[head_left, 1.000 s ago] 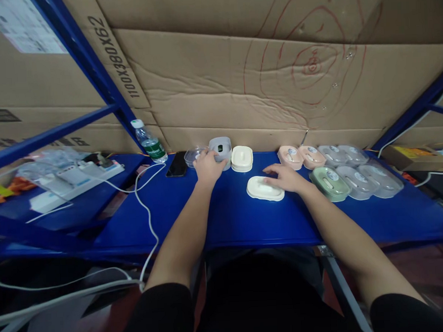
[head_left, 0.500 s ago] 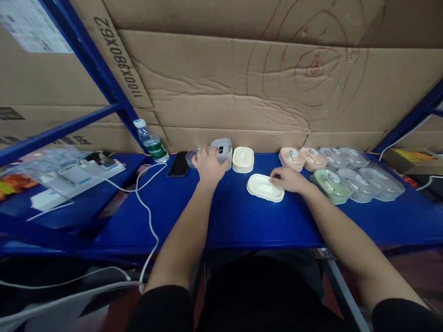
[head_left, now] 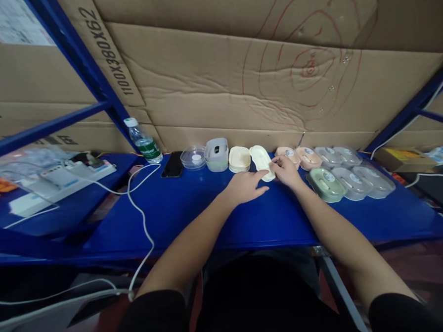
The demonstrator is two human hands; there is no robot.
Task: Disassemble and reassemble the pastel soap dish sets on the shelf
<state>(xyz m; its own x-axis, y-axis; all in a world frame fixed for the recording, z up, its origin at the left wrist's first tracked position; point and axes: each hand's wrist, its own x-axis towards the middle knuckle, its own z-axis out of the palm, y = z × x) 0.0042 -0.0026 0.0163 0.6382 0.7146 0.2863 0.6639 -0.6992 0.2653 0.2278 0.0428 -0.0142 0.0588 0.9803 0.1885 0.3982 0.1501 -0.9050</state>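
My right hand [head_left: 286,171] pinches the right edge of an oblong cream lid [head_left: 261,160], which is tilted up off the table. My left hand [head_left: 245,185] is at the lid's lower left edge, thumb and fingers apart; whether it touches the lid I cannot tell. Just left of the lid stands a small stack of cream boxes [head_left: 239,159]. Beside that stack is a grey-lidded container stack [head_left: 217,155], then a clear plastic container [head_left: 192,158] with a white round spot.
Pink boxes [head_left: 308,158], a green box [head_left: 326,185] and several grey boxes [head_left: 352,184] line the right side of the blue table [head_left: 269,223]. A phone [head_left: 172,165], a water bottle [head_left: 143,143] and a white cable [head_left: 145,224] lie left. Cardboard stands behind.
My left hand has left the grey-lidded stack and moved right to the cream lid. The lid has been tilted up and moved back, with my right hand still on it.
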